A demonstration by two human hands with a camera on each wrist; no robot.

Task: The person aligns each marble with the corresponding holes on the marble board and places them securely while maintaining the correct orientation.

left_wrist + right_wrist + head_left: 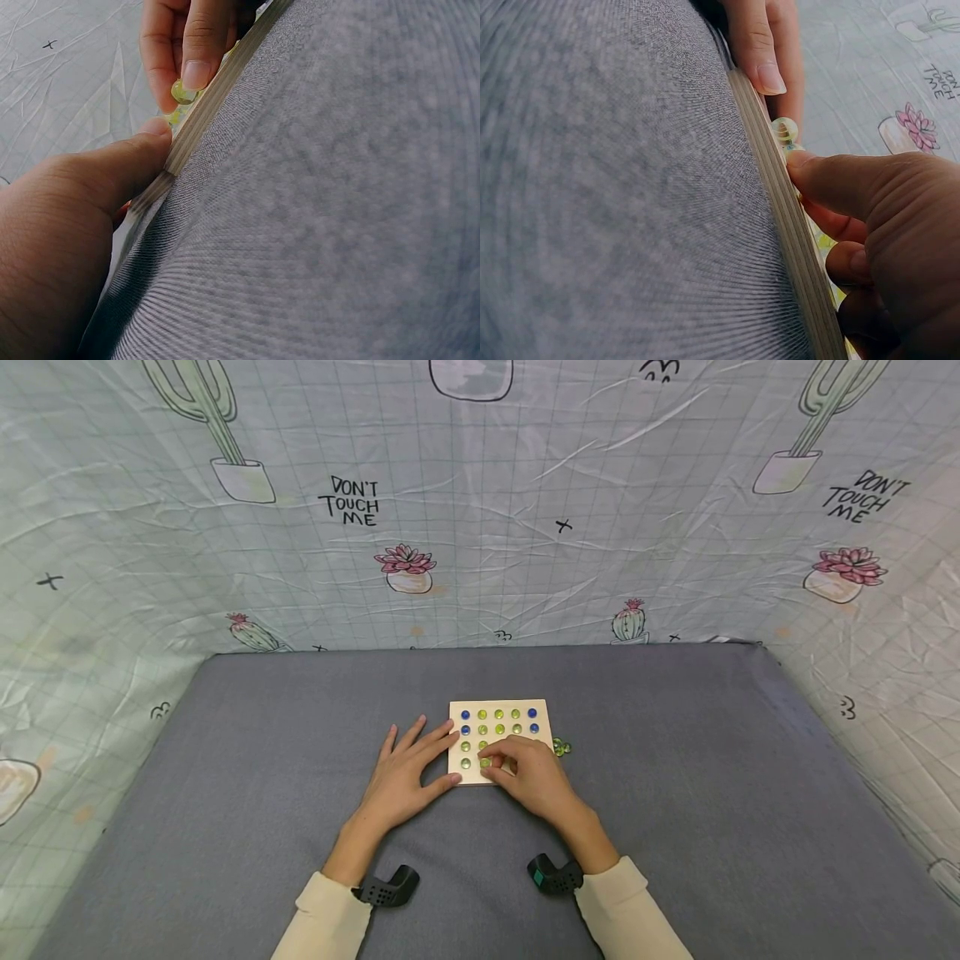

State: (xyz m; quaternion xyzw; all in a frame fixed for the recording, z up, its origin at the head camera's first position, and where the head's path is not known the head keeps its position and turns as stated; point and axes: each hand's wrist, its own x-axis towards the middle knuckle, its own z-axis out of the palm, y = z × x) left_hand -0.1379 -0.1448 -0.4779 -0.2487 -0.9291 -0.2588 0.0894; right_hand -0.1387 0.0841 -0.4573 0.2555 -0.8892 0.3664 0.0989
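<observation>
A light wooden board [471, 777] lies flat, with rows of blue and yellow-green glass marbles on it. My left hand [401, 779] rests at the board's left side with its fingers spread. Its thumb touches the near left corner, and some fingertips reach the left edge. Over the near part of the board, my right hand [536, 778] pinches a yellow-green marble [181, 92] between thumb and finger, low at the surface. Part of the board and its marbles are hidden under the right hand. In the right wrist view another clear greenish marble [784, 129] sits beside the left thumb.
Several loose yellow-green marbles [560, 747] lie on the grey cloth just right of the board. The grey cloth-covered table [300, 727] stretches around it. A printed fabric backdrop [480, 510] stands behind and at both sides. Each wrist wears a black camera band [388, 887].
</observation>
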